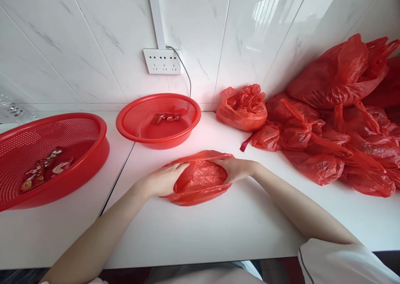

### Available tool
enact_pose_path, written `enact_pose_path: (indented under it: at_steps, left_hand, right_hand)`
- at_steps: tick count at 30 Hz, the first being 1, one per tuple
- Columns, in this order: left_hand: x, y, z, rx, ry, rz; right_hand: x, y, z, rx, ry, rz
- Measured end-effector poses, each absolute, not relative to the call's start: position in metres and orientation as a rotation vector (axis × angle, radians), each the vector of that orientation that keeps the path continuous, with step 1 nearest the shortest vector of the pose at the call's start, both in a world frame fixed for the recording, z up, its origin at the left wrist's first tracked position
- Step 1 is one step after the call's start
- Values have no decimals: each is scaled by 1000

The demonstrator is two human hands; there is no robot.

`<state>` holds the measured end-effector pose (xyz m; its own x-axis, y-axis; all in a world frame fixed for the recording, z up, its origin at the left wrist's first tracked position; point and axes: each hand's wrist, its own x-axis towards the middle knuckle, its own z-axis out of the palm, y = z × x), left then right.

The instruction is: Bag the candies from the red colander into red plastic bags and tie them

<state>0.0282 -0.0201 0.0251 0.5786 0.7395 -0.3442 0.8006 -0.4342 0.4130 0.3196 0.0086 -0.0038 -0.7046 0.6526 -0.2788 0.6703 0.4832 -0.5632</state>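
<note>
A red plastic bag [200, 180] sits on the white table in front of me, its mouth spread wide and facing up. My left hand [165, 180] holds its left side, with the thumb over the rim and the other fingers mostly hidden by the plastic. On the opposite side, my right hand [236, 169] grips the bag, its fingers reaching in past the edge. Only crumpled red film shows inside the bag. Just behind it stands a round red plastic basket [159, 141] with a few small red-wrapped packets [168, 118] at the bottom.
At the left, a larger red basket [93, 163] holds several wrapped snacks [43, 167]. Filled red bags [337, 75] are heaped at the right, with another red bag [242, 113] by the wall. A socket panel [162, 62] with a grey cable is on the tiled wall.
</note>
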Motion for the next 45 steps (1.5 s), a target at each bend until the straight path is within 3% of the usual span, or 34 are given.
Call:
enact_pose_path:
  at_steps: [4,8,11,18,23,28,34,45]
  left_hand:
    - [19,-8,24,2054,1168,139]
    - [6,13,23,1231,1260,694]
    - [3,27,25,700,1160,871]
    - [23,31,14,519,904,1163]
    - [34,14,-3,612,836,1150]
    - [37,5,-25,659,822,1138]
    - [34,7,-48,666,766,1021]
    - [36,4,-51,745,793,940]
  right_hand:
    - [322,11,-7,1217,2657,-1060]
    - [323,2,6,1251,2673,-991]
    - [319,-7,28,1150,2855,-1003]
    - [291,-10,93,744,3196,-1084]
    - [278,5,104,795,3433,-905]
    - [295,26,86,1090,3315,-680]
    - [312,42,71,1302,3246,-631]
    - [258,51,-5,1042,3175,-627]
